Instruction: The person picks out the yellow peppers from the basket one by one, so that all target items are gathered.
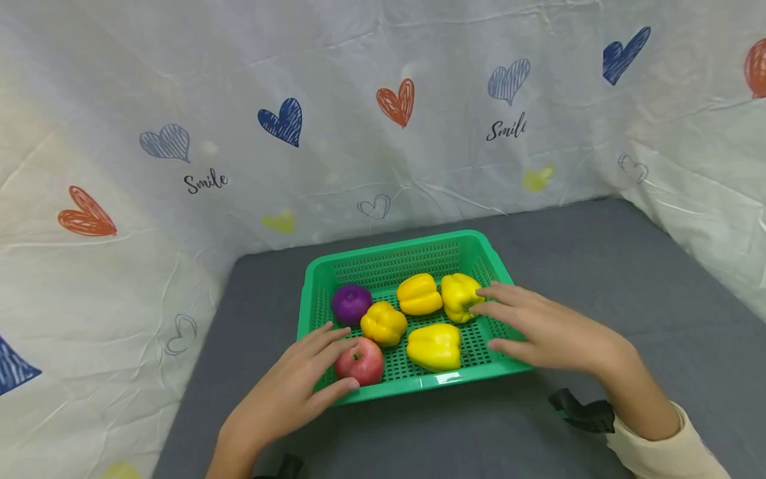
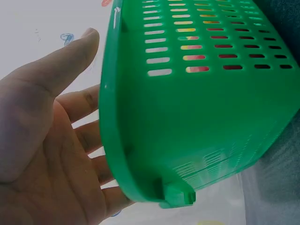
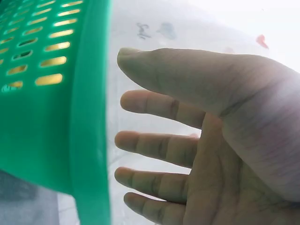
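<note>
Head view: at both sides of a green, rectangular, perforated plastic basket (image 1: 395,263) on a dark grey surface (image 1: 455,432).
With left grip (image 1: 293,386) spread near a round red apple (image 1: 362,366), right grip (image 1: 550,332) likewise near a blocky yellow bell pepper (image 1: 459,299).

Green basket (image 1: 413,386) cropped in both wrist views; right rim partly hidden behind right grip (image 1: 538,329). Contents (image 2: 197,69) inside basket: slivers, unidentifiable, left wrist view. Red heart (image 1: 757,68) right of basket cut off. Print (image 3: 143,31) beyond basket blurred.
</note>
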The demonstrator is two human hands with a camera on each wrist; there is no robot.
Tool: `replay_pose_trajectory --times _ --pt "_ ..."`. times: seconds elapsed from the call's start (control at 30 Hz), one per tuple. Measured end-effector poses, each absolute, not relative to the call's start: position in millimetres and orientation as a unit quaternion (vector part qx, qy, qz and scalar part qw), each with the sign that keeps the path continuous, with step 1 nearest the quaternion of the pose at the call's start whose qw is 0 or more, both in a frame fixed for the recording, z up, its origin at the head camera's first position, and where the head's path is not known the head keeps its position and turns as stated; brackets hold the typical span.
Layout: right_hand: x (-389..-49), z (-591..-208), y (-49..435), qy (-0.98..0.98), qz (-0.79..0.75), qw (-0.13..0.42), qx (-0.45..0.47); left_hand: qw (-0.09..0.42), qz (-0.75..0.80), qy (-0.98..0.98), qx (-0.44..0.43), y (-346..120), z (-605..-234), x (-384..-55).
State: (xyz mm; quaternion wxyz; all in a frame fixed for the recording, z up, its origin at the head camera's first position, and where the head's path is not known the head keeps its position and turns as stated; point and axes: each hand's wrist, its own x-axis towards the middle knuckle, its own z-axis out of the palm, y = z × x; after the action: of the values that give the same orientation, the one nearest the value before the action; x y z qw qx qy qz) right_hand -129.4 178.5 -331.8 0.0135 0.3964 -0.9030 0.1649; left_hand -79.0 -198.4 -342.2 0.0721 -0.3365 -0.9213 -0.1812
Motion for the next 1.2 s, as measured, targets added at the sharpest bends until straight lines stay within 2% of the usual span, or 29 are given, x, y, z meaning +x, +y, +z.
replay_pose_trajectory --times 0.43,0.83,1.2 --pt "-144 -343 147 -0.891 0.168 -0.069 0.417 0.021 -0.181 -0.924 -0.336 -187 -353 -77" --pt "-153 -356 128 -0.891 0.157 -0.109 0.411 0.022 -0.177 -0.91 -0.373 -179 -355 -77" --pt "-161 -370 118 -0.884 0.166 -0.129 0.418 0.045 -0.182 -0.893 -0.41 -175 -359 -77"
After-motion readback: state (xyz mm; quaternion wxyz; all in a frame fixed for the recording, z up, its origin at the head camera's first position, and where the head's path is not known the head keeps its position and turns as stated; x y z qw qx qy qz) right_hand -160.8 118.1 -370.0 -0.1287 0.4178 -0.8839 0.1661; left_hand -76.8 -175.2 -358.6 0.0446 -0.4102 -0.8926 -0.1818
